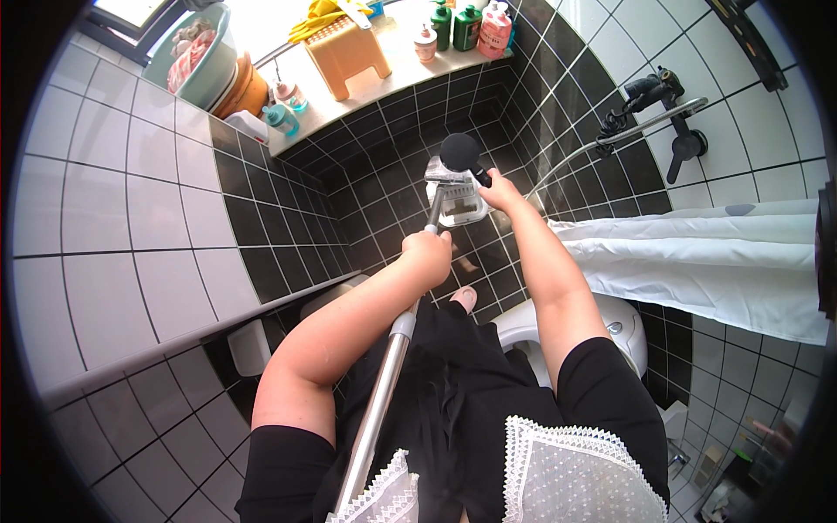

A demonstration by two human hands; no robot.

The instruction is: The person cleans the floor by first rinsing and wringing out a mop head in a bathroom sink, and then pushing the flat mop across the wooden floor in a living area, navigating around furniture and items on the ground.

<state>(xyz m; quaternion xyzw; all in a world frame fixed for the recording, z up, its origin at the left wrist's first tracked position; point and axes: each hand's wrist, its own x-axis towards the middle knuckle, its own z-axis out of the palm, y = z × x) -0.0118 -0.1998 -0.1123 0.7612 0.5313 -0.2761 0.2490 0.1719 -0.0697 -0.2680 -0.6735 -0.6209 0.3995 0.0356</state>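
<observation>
The mop (386, 375) slants up from the lower edge of the view, its silver pole passing in front of the person's black clothes (445, 375), which carry white lace panels (575, 471). The pole runs beneath the left forearm to a grey collar, then on to the left hand (427, 254), whose fingers are wrapped around it. To the right of the clothes is a white toilet (623, 321), partly covered by the right arm. A foot in a pale pink slipper (466, 299) shows on the dark tiles, just beyond the clothes.

Farther out, the mop's white head (462, 207) lies over the dark-tiled floor (384, 205); whether it touches the tiles, I cannot tell. The right hand (497, 190) is clamped on the handle of a black shower head (459, 152), which partly overlaps the mop head in this view. A silver hose (567, 163) curves near that hand and up to the black wall fixture (667, 91). A white curtain (697, 266) hangs at the right.

At the far side, a pale ledge (397, 85) bears a tan stool (347, 59) with yellow gloves (318, 23) on top, plus green bottles (467, 28) and a pink bottle (495, 30). Left of the stool sits a pale green basin (222, 57) with cloth inside.
</observation>
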